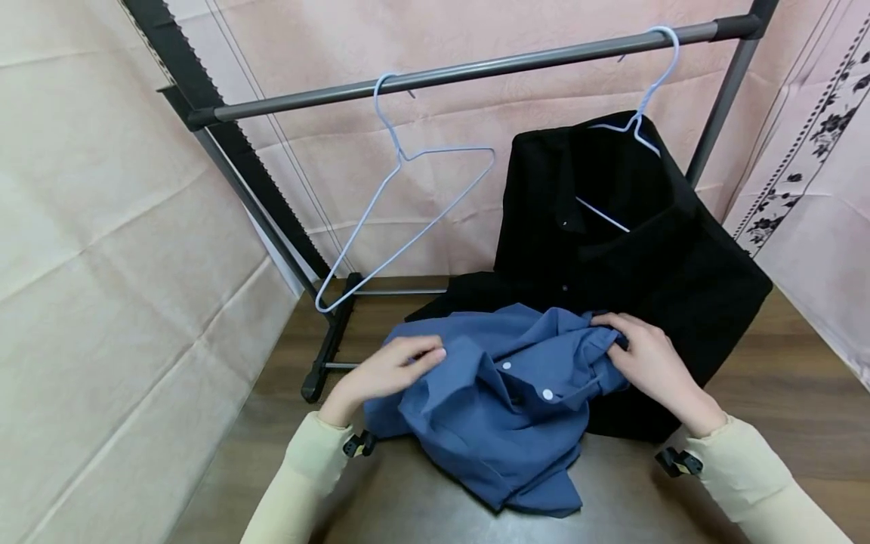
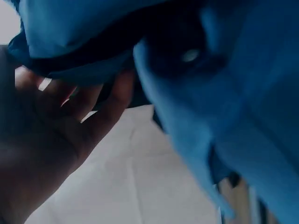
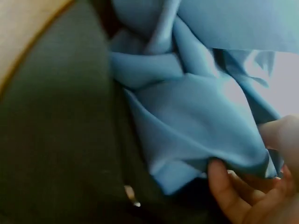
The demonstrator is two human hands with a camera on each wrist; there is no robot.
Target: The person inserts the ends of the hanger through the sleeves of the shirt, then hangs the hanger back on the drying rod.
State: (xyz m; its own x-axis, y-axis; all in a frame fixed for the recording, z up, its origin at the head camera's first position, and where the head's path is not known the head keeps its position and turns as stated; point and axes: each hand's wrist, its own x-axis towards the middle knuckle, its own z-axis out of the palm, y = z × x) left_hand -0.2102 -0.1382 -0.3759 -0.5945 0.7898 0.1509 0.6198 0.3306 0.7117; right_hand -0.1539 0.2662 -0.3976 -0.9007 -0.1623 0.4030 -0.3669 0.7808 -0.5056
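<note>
A crumpled blue button-up shirt (image 1: 482,408) with white buttons lies in front of me, lifted partly by the hands. My left hand (image 1: 393,370) grips its left side in the head view; in the left wrist view the fingers (image 2: 114,100) reach under a fold that hides their tips. At the shirt's upper right, my right hand (image 1: 649,359) pinches a bunched part. The right wrist view shows thumb and fingers (image 3: 224,189) on either side of the blue cloth (image 3: 201,121).
A pale blue hanger (image 1: 401,162) hangs bare on the metal rail (image 1: 489,69). On its right, a black shirt (image 1: 612,279) hangs on another hanger (image 1: 655,87) and drapes onto the brown wooden surface (image 1: 272,461), behind the blue shirt. The rack's black foot (image 1: 316,378) stands at left.
</note>
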